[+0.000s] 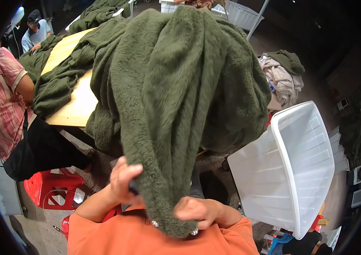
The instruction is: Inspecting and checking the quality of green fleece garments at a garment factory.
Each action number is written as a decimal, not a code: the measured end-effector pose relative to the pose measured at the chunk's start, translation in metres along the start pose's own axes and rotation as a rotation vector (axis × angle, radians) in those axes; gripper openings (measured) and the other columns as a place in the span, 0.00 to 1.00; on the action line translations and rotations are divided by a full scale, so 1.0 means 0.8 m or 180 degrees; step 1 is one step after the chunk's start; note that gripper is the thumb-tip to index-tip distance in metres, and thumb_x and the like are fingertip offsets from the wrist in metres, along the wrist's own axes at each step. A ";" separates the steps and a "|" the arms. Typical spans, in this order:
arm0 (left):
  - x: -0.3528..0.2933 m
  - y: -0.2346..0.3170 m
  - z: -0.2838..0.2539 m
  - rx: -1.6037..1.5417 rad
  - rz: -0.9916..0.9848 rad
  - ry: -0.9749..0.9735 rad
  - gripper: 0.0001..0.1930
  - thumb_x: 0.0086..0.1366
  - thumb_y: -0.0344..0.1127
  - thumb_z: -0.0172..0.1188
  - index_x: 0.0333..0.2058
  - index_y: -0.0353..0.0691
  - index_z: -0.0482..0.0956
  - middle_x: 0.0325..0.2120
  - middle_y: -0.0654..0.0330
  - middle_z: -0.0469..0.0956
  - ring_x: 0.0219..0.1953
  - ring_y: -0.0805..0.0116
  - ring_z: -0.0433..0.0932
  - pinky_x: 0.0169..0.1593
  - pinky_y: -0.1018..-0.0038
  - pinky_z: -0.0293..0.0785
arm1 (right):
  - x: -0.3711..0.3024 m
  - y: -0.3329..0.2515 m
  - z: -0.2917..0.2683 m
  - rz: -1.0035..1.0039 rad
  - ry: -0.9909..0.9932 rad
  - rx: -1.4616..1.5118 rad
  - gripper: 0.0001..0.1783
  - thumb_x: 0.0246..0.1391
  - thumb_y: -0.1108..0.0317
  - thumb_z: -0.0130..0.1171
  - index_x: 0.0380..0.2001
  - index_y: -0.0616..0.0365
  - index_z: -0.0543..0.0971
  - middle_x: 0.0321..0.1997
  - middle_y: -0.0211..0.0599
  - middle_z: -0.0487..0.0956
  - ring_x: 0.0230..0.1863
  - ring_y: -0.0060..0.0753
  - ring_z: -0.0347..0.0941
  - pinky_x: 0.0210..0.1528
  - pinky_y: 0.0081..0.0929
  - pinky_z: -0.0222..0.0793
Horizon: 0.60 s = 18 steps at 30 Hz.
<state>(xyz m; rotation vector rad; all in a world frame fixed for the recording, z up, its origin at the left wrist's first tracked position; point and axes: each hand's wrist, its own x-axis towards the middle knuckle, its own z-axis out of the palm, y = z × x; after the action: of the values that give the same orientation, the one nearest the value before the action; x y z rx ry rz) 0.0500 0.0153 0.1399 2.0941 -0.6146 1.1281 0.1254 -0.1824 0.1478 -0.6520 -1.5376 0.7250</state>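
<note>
A large dark green plush cloth (169,85) hangs in long folds from a heap on the table down to my lap. My left hand (124,180) is closed at the cloth's left edge, its fingers partly hidden behind the pile. On the right side, my right hand (194,210) is closed on the lower end, slightly blurred. Two small shiny pieces, a left one (155,223) and a right one (194,232), show along the bottom edge; their kind is too small to tell. That end rests against my orange shirt (116,238).
A light wooden table (72,106) carries more green cloth. At my right stands a large white plastic tub (261,174). A red stool (53,187) is at the left, beside a person in a pink patterned top (4,102). Another person (36,32) sits farther off, handling green cloth.
</note>
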 end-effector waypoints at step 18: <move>0.112 -0.185 0.038 -0.2827 -0.1939 0.2077 0.19 0.62 0.44 0.42 0.45 0.36 0.67 0.36 0.58 0.72 0.35 0.64 0.73 0.41 0.70 0.72 | -0.050 -0.046 0.029 -0.0307 -0.0716 0.0824 0.11 0.49 0.67 0.47 0.18 0.59 0.72 0.15 0.37 0.69 0.14 0.43 0.64 0.15 0.36 0.54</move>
<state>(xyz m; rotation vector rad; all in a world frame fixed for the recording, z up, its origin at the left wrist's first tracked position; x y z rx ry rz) 0.2114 0.0831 0.1546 0.9537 -0.0835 0.8602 0.1057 -0.2384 0.1495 -0.3087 -1.6312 0.9292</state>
